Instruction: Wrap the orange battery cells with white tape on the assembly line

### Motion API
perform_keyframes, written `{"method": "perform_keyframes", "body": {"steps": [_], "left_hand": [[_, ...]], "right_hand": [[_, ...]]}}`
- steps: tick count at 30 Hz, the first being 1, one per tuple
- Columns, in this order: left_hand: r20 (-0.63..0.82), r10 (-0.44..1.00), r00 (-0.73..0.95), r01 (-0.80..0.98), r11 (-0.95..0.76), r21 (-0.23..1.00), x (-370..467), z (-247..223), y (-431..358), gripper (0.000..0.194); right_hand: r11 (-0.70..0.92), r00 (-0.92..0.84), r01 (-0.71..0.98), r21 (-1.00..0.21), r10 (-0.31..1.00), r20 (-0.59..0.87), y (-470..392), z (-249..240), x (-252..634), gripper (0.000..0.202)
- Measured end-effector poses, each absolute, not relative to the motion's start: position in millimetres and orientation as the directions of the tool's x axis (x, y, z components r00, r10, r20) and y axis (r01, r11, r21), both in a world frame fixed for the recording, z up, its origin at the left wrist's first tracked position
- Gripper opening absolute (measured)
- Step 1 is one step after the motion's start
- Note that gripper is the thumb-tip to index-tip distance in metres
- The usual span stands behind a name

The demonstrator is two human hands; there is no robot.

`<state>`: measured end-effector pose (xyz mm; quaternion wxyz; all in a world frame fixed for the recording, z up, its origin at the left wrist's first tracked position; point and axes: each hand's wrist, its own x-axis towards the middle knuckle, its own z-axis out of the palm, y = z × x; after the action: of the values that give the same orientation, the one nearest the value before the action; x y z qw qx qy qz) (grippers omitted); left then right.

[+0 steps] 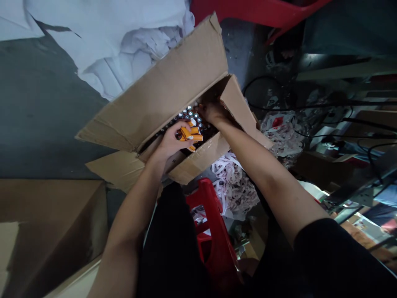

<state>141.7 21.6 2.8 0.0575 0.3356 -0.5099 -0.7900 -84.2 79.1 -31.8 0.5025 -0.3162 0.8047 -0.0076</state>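
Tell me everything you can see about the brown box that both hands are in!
The box looks like plain brown corrugated cardboard, creased and worn at its edges. It stands open, slanted across the view, with its flaps spread outward; the biggest is on the far side. Something shiny, maybe clear tape, runs along the near flap. Inside are many small cylinders with shiny round ends. The left hand holds orange cylinders over it, and the right hand reaches inside.
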Motion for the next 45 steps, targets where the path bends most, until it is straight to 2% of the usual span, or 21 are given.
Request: {"method": "perform_keyframes", "body": {"steps": [2,3,5,7,10,15,18,20,23,25,27,29,31,34,38,40,42,44,45], "left_hand": [[-0.464,-0.432,-0.773,-0.245,-0.472,0.847,141,2,21,0.043],[-0.459,-0.43,-0.777,-0.24,-0.473,0.848,141,2,21,0.043],[-0.459,-0.422,-0.782,-0.236,-0.481,0.844,141,2,20,0.043],[-0.482,-0.409,-0.775,-0.238,-0.518,0.822,142,3,20,0.045],[-0.527,-0.35,-0.774,-0.199,-0.656,0.728,145,11,18,0.05],[-0.505,-0.207,-0.838,-0.16,-0.791,0.59,146,53,2,0.055],[-0.43,-0.028,-0.902,-0.24,-0.796,0.556,137,89,-7,0.05],[-0.325,0.128,-0.937,-0.298,-0.779,0.552,123,110,-4,0.042],[-0.093,0.399,-0.912,-0.366,-0.689,0.626,96,129,24,0.03],[-0.036,0.531,-0.847,-0.411,-0.61,0.678,79,129,64,0.03],[-0.14,0.577,-0.805,-0.521,-0.573,0.632,68,121,116,0.032],[-0.354,0.581,-0.733,-0.678,-0.578,0.454,60,106,171,0.035],[-0.547,0.534,-0.645,-0.743,-0.607,0.282,51,90,220,0.041],[-0.699,0.404,-0.59,-0.707,-0.677,0.204,28,68,264,0.049],[-0.74,0.183,-0.647,-0.442,-0.881,0.169,-4,46,267,0.078],[-0.752,0.114,-0.649,-0.377,-0.907,0.188,-9,43,260,0.088],[-0.751,0.111,-0.651,-0.477,-0.829,0.291,0,52,252,0.086],[-0.644,0.131,-0.754,-0.551,-0.66,0.511,18,71,240,0.072],[-0.533,0.132,-0.836,-0.507,-0.557,0.658,29,83,231,0.061]], "right_hand": [[0.861,-0.391,-0.466,-0.203,-0.406,-0.826,73,-30,-83,0.042],[0.879,-0.416,-0.443,-0.176,-0.376,-0.828,73,-28,-85,0.04],[0.901,-0.428,-0.368,-0.228,-0.382,-0.819,78,-23,-90,0.04],[0.926,-0.462,-0.21,-0.313,-0.376,-0.803,91,-15,-97,0.044],[0.922,-0.522,-0.001,-0.388,-0.332,-0.786,115,1,-103,0.048],[0.828,-0.388,0.103,-0.552,-0.478,-0.788,147,56,-92,0.059],[0.727,-0.298,0.285,-0.625,-0.552,-0.779,168,103,-89,0.067],[0.666,-0.291,0.375,-0.645,-0.576,-0.764,192,135,-97,0.068],[0.659,-0.338,0.439,-0.611,-0.509,-0.792,244,178,-127,0.069],[0.672,-0.394,0.46,-0.58,-0.431,-0.812,281,196,-154,0.067],[0.706,-0.488,0.419,-0.571,-0.355,-0.798,310,200,-180,0.059],[0.783,-0.554,0.324,-0.531,-0.298,-0.777,325,188,-198,0.048],[0.852,-0.541,0.26,-0.454,-0.261,-0.799,326,162,-205,0.045],[0.881,-0.47,0.243,-0.405,-0.258,-0.844,312,117,-201,0.054],[0.911,-0.41,0.156,-0.383,-0.293,-0.864,302,80,-193,0.067],[0.927,-0.412,0.023,-0.375,-0.333,-0.848,306,79,-197,0.06],[0.907,-0.491,-0.181,-0.379,-0.418,-0.765,311,90,-202,0.047],[0.863,-0.58,-0.32,-0.391,-0.505,-0.639,307,112,-203,0.036],[0.842,-0.61,-0.336,-0.423,-0.536,-0.584,301,125,-201,0.033]]}}
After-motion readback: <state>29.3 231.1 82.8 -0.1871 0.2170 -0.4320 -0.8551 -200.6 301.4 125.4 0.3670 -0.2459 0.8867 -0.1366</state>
